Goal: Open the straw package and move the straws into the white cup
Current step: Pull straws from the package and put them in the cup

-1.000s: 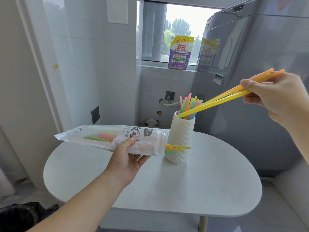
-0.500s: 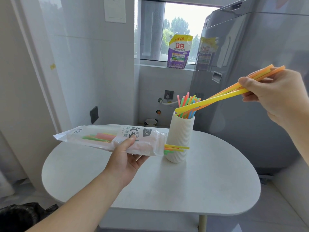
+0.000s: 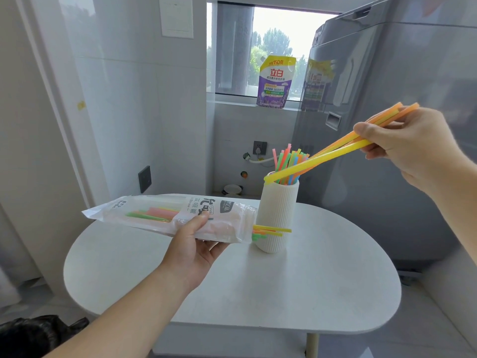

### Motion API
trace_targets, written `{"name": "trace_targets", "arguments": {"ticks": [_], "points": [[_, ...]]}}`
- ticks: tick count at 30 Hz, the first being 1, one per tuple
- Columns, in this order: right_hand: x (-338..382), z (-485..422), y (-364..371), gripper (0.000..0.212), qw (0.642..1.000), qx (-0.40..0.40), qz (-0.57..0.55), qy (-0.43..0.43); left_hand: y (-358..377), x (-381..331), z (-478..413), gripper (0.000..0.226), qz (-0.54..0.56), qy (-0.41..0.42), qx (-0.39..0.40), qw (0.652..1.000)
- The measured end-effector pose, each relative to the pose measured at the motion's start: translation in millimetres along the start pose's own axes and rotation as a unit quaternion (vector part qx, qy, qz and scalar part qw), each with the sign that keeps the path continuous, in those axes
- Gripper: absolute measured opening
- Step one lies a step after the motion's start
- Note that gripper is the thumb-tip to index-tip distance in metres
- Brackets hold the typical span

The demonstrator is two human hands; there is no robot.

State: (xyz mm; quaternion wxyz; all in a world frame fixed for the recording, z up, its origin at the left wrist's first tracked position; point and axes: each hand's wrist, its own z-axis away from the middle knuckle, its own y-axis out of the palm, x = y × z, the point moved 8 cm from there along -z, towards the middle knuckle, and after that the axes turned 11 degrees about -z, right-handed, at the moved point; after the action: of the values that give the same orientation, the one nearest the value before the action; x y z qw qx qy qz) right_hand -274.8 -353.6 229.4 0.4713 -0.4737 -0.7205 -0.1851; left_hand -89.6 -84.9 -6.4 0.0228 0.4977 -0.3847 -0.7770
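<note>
A ribbed white cup (image 3: pixel 277 210) stands on the round white table (image 3: pixel 322 288) with several coloured straws (image 3: pixel 287 161) upright in it. My right hand (image 3: pixel 410 148) pinches a small bundle of yellow and orange straws (image 3: pixel 325 156); their lower ends lie at the cup's rim. My left hand (image 3: pixel 192 251) grips the clear straw package (image 3: pixel 165 215) from below, level, left of the cup. A few straw ends (image 3: pixel 271 230) stick out of the package's open right end in front of the cup.
A grey appliance (image 3: pixel 387 125) rises right behind the table on the right. A purple detergent pouch (image 3: pixel 275 82) stands on the window sill. A wall with a dark socket (image 3: pixel 144 178) is on the left. A black bag (image 3: pixel 31 334) lies on the floor at lower left.
The bundle's lower ends have lifted a little, from inside the cup's mouth to its rim. My left hand and the package have hardly moved.
</note>
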Motion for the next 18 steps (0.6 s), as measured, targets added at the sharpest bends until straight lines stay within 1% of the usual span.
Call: {"name": "trace_targets", "arguments": {"ticks": [4,9,14,18], "points": [[6.8,-10.9,28.3,0.015,0.998,0.059,0.033,0.015,0.0,-0.1,0.8,0.03,-0.001,-0.001,0.0,1.0],[-5.5,-20.0,71.5,0.02,0.985,0.134,0.088,0.069,-0.8,-1.3,-0.5,0.031,-0.002,-0.003,0.002,1.0],[-29.1,-16.5,96.3,0.024,0.973,0.172,0.117,0.104,-8.3,-5.6,-2.9,0.035,-0.008,0.0,-0.004,1.0],[-41.8,-6.7,102.1,0.017,0.968,0.188,0.115,0.12,-13.6,-8.2,-4.5,0.032,-0.007,0.0,-0.007,1.0]]}}
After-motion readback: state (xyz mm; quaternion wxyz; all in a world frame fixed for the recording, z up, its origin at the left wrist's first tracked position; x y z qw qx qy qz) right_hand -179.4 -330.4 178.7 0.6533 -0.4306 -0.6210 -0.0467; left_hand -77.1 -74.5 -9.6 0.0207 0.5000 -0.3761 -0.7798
